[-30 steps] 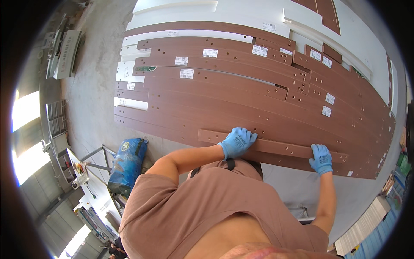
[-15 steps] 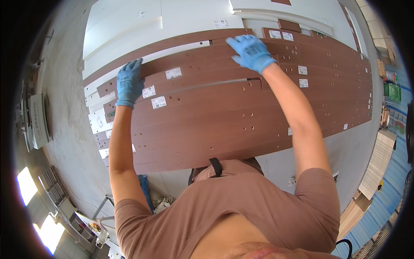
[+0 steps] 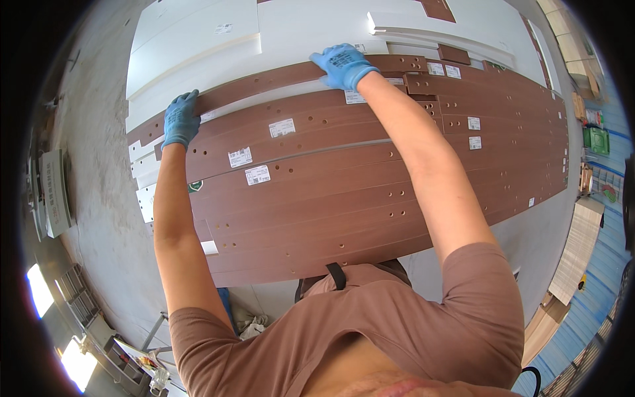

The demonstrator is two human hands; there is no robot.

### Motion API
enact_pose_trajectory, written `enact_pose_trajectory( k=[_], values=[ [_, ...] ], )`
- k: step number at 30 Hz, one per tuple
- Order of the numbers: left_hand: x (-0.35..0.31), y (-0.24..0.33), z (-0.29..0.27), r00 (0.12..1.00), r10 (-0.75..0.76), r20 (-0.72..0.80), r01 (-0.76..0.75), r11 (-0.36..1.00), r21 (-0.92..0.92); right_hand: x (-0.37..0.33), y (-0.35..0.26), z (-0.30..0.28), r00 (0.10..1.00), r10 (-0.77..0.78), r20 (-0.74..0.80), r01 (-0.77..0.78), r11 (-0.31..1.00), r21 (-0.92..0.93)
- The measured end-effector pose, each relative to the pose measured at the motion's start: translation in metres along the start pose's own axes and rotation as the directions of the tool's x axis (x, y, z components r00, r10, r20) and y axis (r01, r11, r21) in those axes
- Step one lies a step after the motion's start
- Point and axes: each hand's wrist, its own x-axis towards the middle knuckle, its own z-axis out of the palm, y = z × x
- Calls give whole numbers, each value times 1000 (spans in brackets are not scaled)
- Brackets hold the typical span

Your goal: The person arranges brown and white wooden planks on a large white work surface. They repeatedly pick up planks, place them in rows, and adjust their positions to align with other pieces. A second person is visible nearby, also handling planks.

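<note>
A narrow brown board (image 3: 258,85) with drilled holes lies along the far side of a stack of brown panels. My left hand (image 3: 181,120), in a blue glove, grips this board near its left end, fingers curled over the far edge. Toward the middle of the same board, my gloved right hand (image 3: 344,67) is closed over it, thumb on the near side. Just nearer to me is a brown panel (image 3: 317,109) with a white label (image 3: 282,128). A wide brown panel (image 3: 297,212) fills the space up to my waist.
White panels (image 3: 192,49) lie beyond the brown ones. A short brown block (image 3: 454,53) rests at the far right. Pale boards (image 3: 577,248) and a green box (image 3: 597,140) stand at the right side. On the left is grey floor (image 3: 99,132) with a machine (image 3: 56,192).
My right hand has moved left and away onto the far narrow board. My left hand has shifted left and slightly farther. The panels appear lower in view.
</note>
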Motion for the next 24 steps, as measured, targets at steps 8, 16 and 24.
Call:
enact_pose_trajectory(
  k=[8,16,24],
  values=[
    [11,-31,22,1000,0,17,0,1000,14,20,-23,7,1000,5,30,-6,1000,23],
    [15,-27,53,999,-22,-36,19,995,-95,16,-7,23,999,10,-51,-7,999,50],
    [0,7,69,929,-119,-352,63,984,-167,15,-9,34,991,37,-132,-15,986,169]
  ],
)
